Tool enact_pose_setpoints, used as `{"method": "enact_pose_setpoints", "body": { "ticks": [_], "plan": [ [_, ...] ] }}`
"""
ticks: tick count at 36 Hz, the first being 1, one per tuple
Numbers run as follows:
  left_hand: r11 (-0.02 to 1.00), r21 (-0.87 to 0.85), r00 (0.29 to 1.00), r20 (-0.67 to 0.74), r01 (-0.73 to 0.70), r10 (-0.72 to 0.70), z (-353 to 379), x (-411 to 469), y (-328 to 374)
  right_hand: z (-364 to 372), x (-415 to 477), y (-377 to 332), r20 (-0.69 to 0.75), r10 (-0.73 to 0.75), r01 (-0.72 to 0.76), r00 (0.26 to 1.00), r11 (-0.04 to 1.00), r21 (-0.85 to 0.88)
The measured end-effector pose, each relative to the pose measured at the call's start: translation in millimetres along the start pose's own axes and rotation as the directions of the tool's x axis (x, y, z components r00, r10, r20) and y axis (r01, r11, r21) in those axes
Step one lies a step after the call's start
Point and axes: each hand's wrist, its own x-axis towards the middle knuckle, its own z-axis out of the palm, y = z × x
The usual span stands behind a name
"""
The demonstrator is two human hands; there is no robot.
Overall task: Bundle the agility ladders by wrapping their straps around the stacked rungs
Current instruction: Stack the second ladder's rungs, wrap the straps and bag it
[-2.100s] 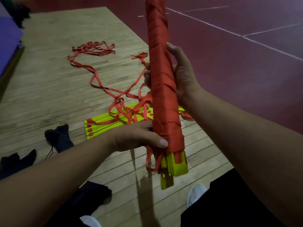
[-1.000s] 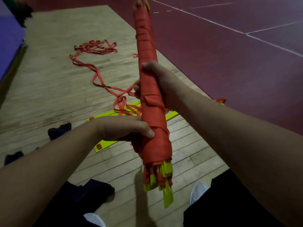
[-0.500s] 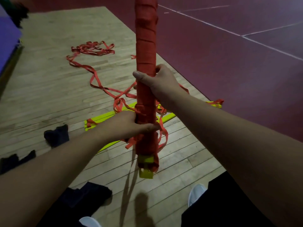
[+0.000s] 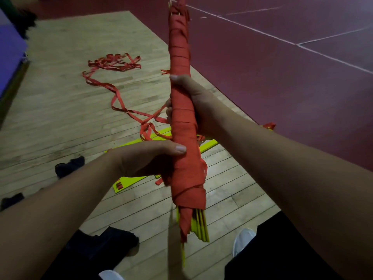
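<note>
Left hand grips wrapped bundle low; right hand grips mid-section, bundle upright.

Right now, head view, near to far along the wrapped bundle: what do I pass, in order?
Along the bundle: yellow rung ends → left hand gripping it → right hand gripping it → top end, strap loose there.
</note>
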Motion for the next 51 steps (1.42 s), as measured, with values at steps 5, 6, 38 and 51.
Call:
{"method": "enact_pose_setpoints", "body": {
  "ticks": [5, 6, 38, 51],
  "plan": [
    [0.971, 0.166, 0.984, 0.019, 0.174, -0.180, -4.7, 1.8, 4.5, -2.4, -4.8, -10.5, -0.061, -0.043, 0.033, 0.997, 0.987, -0.157],
    [0.951, 0.219, 0.975, -0.013, 0.219, -0.221, -6.3, 1.2, 5.6, -3.6, -5.5, -11.2, -0.075, -0.066, 0.048, 0.995, 0.975, -0.217],
    [0.835, 0.459, 0.952, -0.109, 0.304, -0.287, -9.5, -9.4, 8.9, 6.1, -13.5, -6.6, -0.086, 0.029, -0.048, 0.996, 0.971, -0.234],
    [0.689, 0.639, 0.811, -0.571, 0.342, 0.127, 1.2, 16.8, -7.5, 11.7, 2.7, 9.4, -0.211, -0.071, -0.019, 0.975, 0.917, -0.398]
  ]
}}
